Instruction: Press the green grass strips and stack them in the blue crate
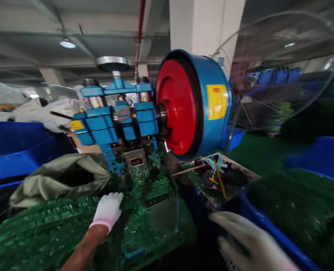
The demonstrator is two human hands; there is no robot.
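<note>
A blue press machine (119, 120) with a big red flywheel (179, 107) in a blue guard stands in front of me. Below it lies a heap of small green plastic pieces (51, 226). My left hand (108, 210), in a white glove, rests palm down on the green heap near the machine's base, its fingers together and curled slightly. My right hand (246, 241), also gloved, is low at the right and blurred by motion, over the rim of a blue bin (264, 222); its fingers look spread.
An open grey-green sack (62, 177) lies left of the machine. Blue bins (11, 150) stand at the left, more at the right (319, 156) filled with green material. A tray with tools (220, 175) sits right of the press. A wire-guarded fan (280, 71) stands behind.
</note>
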